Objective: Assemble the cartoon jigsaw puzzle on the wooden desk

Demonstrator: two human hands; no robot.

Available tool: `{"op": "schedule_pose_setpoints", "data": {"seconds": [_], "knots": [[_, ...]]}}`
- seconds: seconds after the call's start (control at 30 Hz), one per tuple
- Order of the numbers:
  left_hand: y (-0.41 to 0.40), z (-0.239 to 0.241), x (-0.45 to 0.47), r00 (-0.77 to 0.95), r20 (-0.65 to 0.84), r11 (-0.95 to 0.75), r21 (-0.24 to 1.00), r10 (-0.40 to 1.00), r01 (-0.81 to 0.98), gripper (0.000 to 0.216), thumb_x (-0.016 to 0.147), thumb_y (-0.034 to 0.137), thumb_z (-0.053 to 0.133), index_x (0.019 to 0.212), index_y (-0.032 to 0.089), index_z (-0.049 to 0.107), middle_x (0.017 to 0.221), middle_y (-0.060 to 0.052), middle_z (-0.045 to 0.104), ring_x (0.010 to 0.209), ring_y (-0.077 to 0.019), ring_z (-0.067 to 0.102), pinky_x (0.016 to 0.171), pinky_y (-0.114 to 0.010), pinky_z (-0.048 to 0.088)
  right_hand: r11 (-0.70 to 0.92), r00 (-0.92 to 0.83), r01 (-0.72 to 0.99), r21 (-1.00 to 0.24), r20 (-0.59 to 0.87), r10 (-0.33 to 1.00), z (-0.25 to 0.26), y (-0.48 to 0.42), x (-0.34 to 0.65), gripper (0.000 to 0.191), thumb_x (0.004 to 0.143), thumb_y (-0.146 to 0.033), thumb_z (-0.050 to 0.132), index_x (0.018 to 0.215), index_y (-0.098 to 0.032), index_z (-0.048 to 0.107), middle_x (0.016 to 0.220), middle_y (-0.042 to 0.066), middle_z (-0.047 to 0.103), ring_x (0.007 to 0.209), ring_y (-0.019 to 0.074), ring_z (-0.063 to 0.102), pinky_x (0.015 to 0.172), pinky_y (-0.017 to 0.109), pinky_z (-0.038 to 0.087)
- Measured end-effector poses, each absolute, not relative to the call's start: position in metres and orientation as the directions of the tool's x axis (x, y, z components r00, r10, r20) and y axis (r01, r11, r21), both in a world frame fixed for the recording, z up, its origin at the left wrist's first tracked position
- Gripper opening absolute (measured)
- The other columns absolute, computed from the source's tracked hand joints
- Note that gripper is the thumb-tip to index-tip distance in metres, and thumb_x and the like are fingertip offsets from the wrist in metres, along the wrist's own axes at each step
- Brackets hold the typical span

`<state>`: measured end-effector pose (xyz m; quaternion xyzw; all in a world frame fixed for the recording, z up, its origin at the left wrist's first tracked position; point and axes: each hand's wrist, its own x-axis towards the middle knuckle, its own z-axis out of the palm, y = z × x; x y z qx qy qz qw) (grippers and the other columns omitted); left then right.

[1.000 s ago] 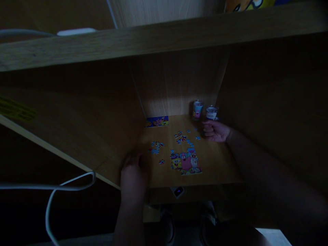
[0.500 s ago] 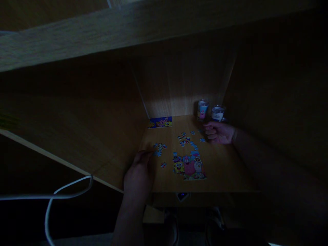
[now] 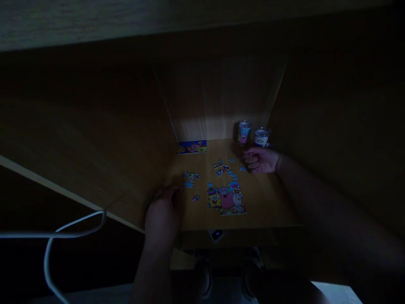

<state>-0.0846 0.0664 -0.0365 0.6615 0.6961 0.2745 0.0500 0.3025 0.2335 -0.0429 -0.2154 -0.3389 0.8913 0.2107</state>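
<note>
A partly joined jigsaw puzzle with cartoon figures lies on the wooden surface between my hands. My left hand rests at the surface's left side with its fingers curled inward. Close to its fingertips is a cluster of loose puzzle pieces, and a small puzzle piece lies apart. My right hand is closed like a loose fist at the right, beside a blue puzzle piece. What either hand holds, if anything, is hidden in the dim light. More loose pieces lie above the puzzle.
A cartoon picture card lies against the back panel. Two clear-lidded containers stand at the back right. Wooden panels enclose the surface. A white cable hangs at left, and a small lit device shows below the front edge.
The view has shifted, so everything sits a little further left and higher. My left fingers have curled in slightly, away from the nearby pieces. My right hand keeps its closed pose.
</note>
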Motion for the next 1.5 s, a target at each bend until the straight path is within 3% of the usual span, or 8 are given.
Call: {"op": "schedule_pose_setpoints", "data": {"seconds": [0.17, 0.3, 0.47, 0.87, 1.1, 1.33, 1.5], "knots": [[0.066, -0.037, -0.086, -0.103, 0.303, -0.059, 0.482, 0.947, 0.874, 0.028, 0.103, 0.031, 0.053, 0.116, 0.022, 0.075, 0.118, -0.01, 0.074, 0.1, -0.0279, 0.073, 0.091, -0.038, 0.057, -0.668, -0.827, -0.205, -0.716, -0.238, 0.509, -0.044, 0.234, 0.303, 0.042, 0.1, -0.029, 0.06, 0.076, -0.026, 0.026, 0.056, -0.012, 0.02, 0.046, 0.0088, 0.012, 0.048, 0.02, 0.033], [0.065, -0.036, -0.084, -0.128, 0.353, -0.03, 0.409, 0.927, 0.912, 0.029, 0.103, 0.038, 0.055, 0.113, 0.019, 0.076, 0.123, -0.014, 0.065, 0.098, -0.0277, 0.071, 0.092, -0.039, 0.058, -0.65, -0.82, -0.197, -0.733, -0.24, 0.519, -0.044, 0.234, 0.302, 0.042, 0.1, -0.03, 0.06, 0.077, -0.026, 0.025, 0.057, -0.012, 0.019, 0.047, 0.0088, 0.01, 0.047, 0.02, 0.033], [0.064, -0.036, -0.084, -0.107, 0.327, -0.025, 0.373, 0.939, 0.927, 0.028, 0.103, 0.037, 0.054, 0.11, 0.02, 0.076, 0.118, -0.013, 0.064, 0.093, -0.0264, 0.07, 0.092, -0.038, 0.058, -0.628, -0.825, -0.187, -0.756, -0.225, 0.518, -0.042, 0.234, 0.301, 0.047, 0.099, -0.032, 0.065, 0.076, -0.026, 0.024, 0.057, -0.013, 0.019, 0.048, 0.0084, 0.007, 0.046, 0.018, 0.032], [0.07, -0.035, -0.094, -0.079, 0.311, -0.078, 0.464, 0.947, 0.883, 0.021, 0.096, 0.037, 0.062, 0.098, 0.021, 0.075, 0.111, -0.012, 0.069, 0.091, -0.0278, 0.07, 0.089, -0.039, 0.058, -0.575, -0.855, -0.13, -0.808, -0.202, 0.477, -0.036, 0.229, 0.3, 0.052, 0.096, -0.042, 0.067, 0.075, -0.025, 0.023, 0.054, -0.013, 0.017, 0.045, 0.008, 0.004, 0.04, 0.018, 0.025], [0.069, -0.035, -0.092, -0.092, 0.305, -0.059, 0.452, 0.948, 0.89, 0.027, 0.101, 0.04, 0.056, 0.099, 0.022, 0.076, 0.105, -0.011, 0.071, 0.088, -0.028, 0.069, 0.083, -0.039, 0.056, -0.339, -0.606, -0.321, -0.885, -0.083, 0.791, -0.013, 0.218, 0.302, 0.061, 0.096, -0.061, 0.062, 0.071, -0.024, 0.021, 0.052, -0.01, 0.018, 0.044, 0.0087, 0.008, 0.04, 0.019, 0.024], [0.068, -0.037, -0.092, -0.093, 0.346, -0.075, 0.442, 0.934, 0.894, 0.027, 0.1, 0.043, 0.057, 0.096, 0.022, 0.074, 0.106, -0.011, 0.068, 0.09, -0.0283, 0.069, 0.083, -0.039, 0.057, -0.29, -0.551, -0.311, -0.905, -0.077, 0.831, -0.011, 0.218, 0.297, 0.059, 0.097, -0.059, 0.063, 0.068, -0.024, 0.026, 0.05, -0.01, 0.021, 0.042, 0.0081, 0.012, 0.038, 0.02, 0.02], [0.07, -0.037, -0.093, -0.1, 0.387, -0.094, 0.452, 0.917, 0.887, 0.026, 0.096, 0.042, 0.062, 0.094, 0.02, 0.074, 0.113, -0.013, 0.065, 0.096, -0.0287, 0.068, 0.091, -0.04, 0.057, -0.27, -0.437, -0.297, -0.916, -0.121, 0.891, -0.019, 0.225, 0.288, 0.058, 0.093, -0.073, 0.063, 0.077, -0.026, 0.035, 0.051, -0.012, 0.024, 0.041, 0.0083, 0.011, 0.037, 0.019, 0.015]]}}
